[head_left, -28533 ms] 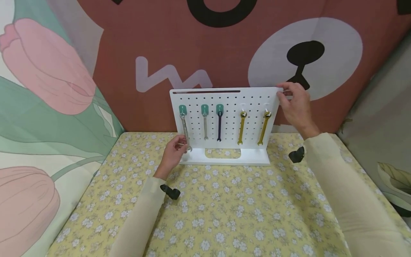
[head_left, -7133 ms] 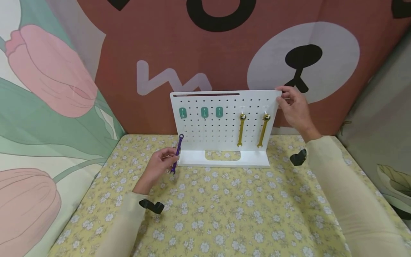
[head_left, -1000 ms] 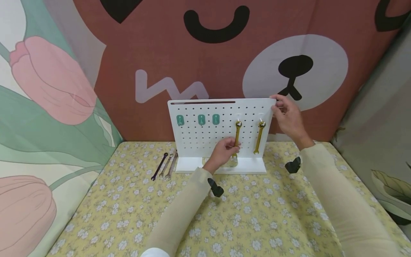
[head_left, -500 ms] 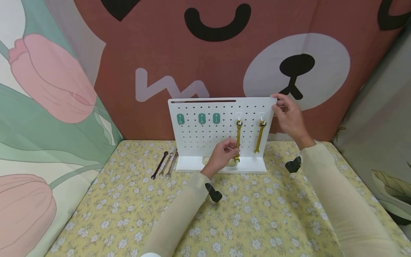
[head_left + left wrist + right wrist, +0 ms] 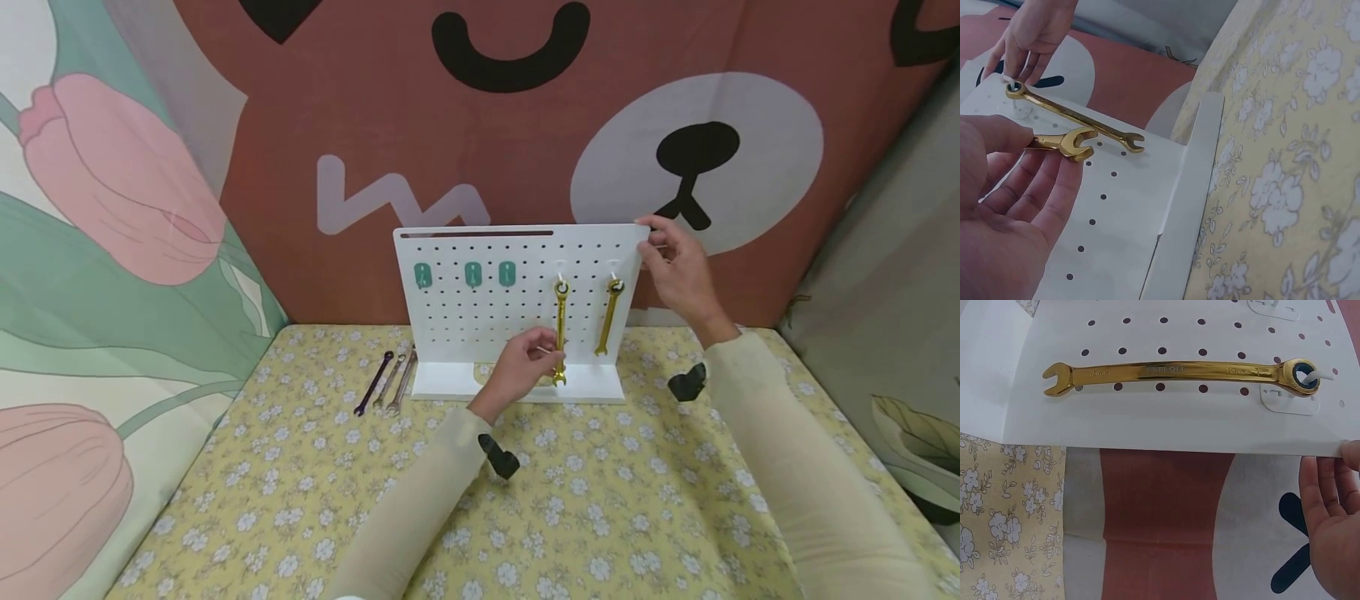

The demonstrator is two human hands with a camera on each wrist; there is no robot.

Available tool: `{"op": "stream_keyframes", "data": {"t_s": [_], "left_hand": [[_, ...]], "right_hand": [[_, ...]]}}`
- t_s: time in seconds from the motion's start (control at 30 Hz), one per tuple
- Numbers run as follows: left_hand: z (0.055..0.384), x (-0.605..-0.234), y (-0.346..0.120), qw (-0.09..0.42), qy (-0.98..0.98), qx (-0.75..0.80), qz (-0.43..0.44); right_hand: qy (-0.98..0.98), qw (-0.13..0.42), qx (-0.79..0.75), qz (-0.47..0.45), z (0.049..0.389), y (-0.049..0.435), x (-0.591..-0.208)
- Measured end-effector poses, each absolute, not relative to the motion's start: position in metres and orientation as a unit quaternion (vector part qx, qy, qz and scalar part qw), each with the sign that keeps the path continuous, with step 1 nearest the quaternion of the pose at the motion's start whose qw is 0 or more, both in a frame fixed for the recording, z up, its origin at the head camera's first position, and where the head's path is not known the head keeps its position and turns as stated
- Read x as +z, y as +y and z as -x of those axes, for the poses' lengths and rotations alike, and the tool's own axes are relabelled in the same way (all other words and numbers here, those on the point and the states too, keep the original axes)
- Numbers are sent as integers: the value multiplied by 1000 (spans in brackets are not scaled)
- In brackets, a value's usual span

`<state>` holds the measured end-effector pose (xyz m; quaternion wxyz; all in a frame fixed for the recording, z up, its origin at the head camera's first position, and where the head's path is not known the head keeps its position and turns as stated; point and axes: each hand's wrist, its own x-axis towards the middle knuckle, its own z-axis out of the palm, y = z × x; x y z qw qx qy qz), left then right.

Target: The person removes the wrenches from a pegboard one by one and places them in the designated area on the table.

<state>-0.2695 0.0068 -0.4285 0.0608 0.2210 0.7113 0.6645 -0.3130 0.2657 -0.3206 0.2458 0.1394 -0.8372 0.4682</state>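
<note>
My left hand (image 5: 519,367) pinches the lower part of a gold combination wrench (image 5: 561,312) between thumb and fingers. Its ring end is at a white hook on the white pegboard (image 5: 457,321); whether it still bears on the hook I cannot tell. In the left wrist view the open end of this wrench (image 5: 1072,145) juts past the fingers (image 5: 1060,190). A second gold wrench (image 5: 1166,372) hangs by its ring from another white hook, farther right. My right hand (image 5: 682,275) grips the pegboard's upper right corner, thumb in front.
Three teal hooks (image 5: 473,274) on the board's left half hold nothing. Left of the base, a purple wrench (image 5: 373,383) and two silver wrenches (image 5: 395,383) lie side by side on the flowered tablecloth (image 5: 300,483). A bear-patterned cloth (image 5: 360,100) hangs behind.
Since the oldest frame, the purple and silver wrenches have left the teal hooks for the table. Over the last second, my left hand has drawn the gold wrench's lower end outward from the board.
</note>
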Motion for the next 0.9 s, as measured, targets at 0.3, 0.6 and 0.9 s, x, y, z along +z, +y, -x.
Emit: {"op": "stream_keyframes", "data": {"t_s": [0.3,0.6,0.9], "left_hand": [[262,-424,5,73,707,672,-209],[253,-413,4,102,677,701,-197],[244,-402,10,118,638,735,-199]], "right_hand": [[-832,234,481,-146,315,266,-322],[-837,240,472,-137,313,266,-320],[-838,243,469,-136,315,266,-321]]}}
